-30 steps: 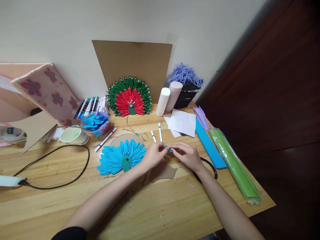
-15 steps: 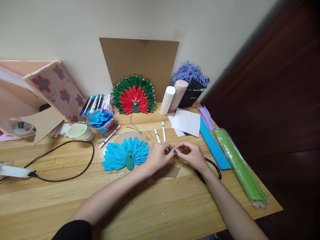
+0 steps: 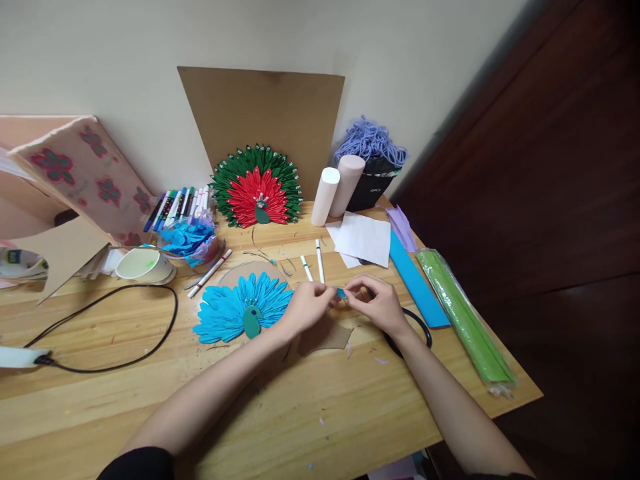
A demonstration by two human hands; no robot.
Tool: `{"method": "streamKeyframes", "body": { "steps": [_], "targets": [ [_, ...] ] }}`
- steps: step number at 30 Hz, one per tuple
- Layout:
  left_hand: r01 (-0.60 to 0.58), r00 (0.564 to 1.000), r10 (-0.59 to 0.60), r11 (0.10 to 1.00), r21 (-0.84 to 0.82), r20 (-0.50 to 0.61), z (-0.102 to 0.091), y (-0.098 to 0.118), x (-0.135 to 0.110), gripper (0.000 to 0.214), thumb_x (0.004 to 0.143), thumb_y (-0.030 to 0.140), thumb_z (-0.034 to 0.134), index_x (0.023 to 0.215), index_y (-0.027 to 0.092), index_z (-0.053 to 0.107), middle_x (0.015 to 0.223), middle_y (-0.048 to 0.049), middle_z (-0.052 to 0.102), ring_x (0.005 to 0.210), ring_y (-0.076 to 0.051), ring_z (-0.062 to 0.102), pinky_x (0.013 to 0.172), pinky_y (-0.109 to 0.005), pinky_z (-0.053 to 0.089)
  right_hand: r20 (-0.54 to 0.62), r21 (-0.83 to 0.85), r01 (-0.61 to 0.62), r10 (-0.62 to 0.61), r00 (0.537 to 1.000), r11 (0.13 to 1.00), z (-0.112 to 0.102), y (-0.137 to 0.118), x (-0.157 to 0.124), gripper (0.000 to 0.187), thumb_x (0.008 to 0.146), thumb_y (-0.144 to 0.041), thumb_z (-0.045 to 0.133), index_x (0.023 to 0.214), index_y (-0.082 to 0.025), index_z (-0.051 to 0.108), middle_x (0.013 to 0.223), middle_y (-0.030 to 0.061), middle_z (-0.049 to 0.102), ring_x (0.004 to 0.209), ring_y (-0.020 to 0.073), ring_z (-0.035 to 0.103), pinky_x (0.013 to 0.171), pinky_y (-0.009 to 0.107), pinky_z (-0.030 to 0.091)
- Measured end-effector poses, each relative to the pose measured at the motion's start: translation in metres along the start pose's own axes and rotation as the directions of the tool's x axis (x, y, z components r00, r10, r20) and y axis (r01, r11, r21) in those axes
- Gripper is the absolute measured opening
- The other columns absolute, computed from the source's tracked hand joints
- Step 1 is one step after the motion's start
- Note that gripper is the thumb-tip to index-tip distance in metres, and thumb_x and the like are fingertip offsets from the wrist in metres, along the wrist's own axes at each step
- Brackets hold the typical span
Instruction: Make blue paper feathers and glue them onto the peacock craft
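Note:
My left hand point(image 3: 306, 309) and my right hand point(image 3: 379, 305) meet over the wooden table point(image 3: 310, 413), fingers pinched together on a small blue paper piece point(image 3: 341, 293) held between them. Just left of my left hand lies a blue paper peacock fan point(image 3: 235, 309) with a green body, on a round cardboard base. A cardboard scrap point(image 3: 327, 338) lies under my hands. Two white markers point(image 3: 313, 263) lie just beyond my fingers.
A red and green peacock fan point(image 3: 256, 189) leans on a cardboard sheet point(image 3: 265, 120) at the wall. Nearby are markers point(image 3: 177, 205), a bowl of blue scraps point(image 3: 193, 241), a cup point(image 3: 143, 265), foam rolls point(image 3: 333, 192), white paper point(image 3: 364, 240), a blue strip point(image 3: 413, 280), green sheets point(image 3: 463, 317) and a black cable point(image 3: 125, 327).
Both hands stay pinched on the small blue piece with only slight finger shifts. The view swung right, then back left.

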State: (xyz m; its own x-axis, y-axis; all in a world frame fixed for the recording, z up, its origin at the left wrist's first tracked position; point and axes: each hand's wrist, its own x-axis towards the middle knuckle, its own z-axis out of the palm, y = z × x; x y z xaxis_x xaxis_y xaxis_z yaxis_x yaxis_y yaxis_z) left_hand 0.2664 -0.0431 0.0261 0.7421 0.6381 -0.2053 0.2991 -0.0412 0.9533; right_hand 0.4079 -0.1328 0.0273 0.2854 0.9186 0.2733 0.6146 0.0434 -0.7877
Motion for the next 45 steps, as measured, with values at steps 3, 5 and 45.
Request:
{"method": "streamKeyframes", "body": {
  "steps": [3, 5, 45],
  "targets": [
    [0.176, 0.977, -0.136, 0.950, -0.257, 0.165, -0.001, 0.003, 0.004, 0.044, 0.083, 0.037, 0.037, 0.066, 0.009, 0.066, 0.060, -0.0080, 0.066, 0.046, -0.010, 0.049, 0.050, -0.023, 0.038, -0.005, -0.095, 0.204, -0.206, 0.979, 0.974, -0.002, -0.003, 0.000, 0.003, 0.074, -0.020, 0.059, 0.075, -0.021, 0.062, 0.076, 0.0037, 0.064, 0.076, 0.0179, 0.058, 0.072, 0.033, 0.046],
    [0.201, 0.967, -0.142, 0.935, -0.293, 0.212, -0.002, 0.005, 0.005, 0.038, 0.081, 0.034, 0.042, 0.066, 0.010, 0.067, 0.063, -0.0071, 0.067, 0.045, -0.008, 0.048, 0.049, -0.022, 0.037, 0.017, -0.128, 0.275, -0.275, 0.961, 0.953, -0.002, -0.002, 0.000, 0.006, 0.074, -0.019, 0.059, 0.078, -0.022, 0.063, 0.078, 0.0040, 0.065, 0.077, 0.0182, 0.057, 0.072, 0.034, 0.046],
    [-0.096, 0.984, 0.157, 0.873, 0.478, -0.089, 0.019, 0.001, -0.026, 0.023, 0.078, 0.030, 0.048, 0.074, 0.019, 0.067, 0.069, -0.0040, 0.067, 0.060, -0.016, 0.056, 0.050, -0.023, 0.027, 0.351, 0.212, -0.388, 0.301, 0.887, 0.897, -0.011, 0.007, -0.002, 0.026, 0.063, -0.034, 0.071, 0.074, -0.016, 0.056, 0.070, 0.0020, 0.060, 0.062, 0.0124, 0.056, 0.060, 0.026, 0.049]
  ]
}}
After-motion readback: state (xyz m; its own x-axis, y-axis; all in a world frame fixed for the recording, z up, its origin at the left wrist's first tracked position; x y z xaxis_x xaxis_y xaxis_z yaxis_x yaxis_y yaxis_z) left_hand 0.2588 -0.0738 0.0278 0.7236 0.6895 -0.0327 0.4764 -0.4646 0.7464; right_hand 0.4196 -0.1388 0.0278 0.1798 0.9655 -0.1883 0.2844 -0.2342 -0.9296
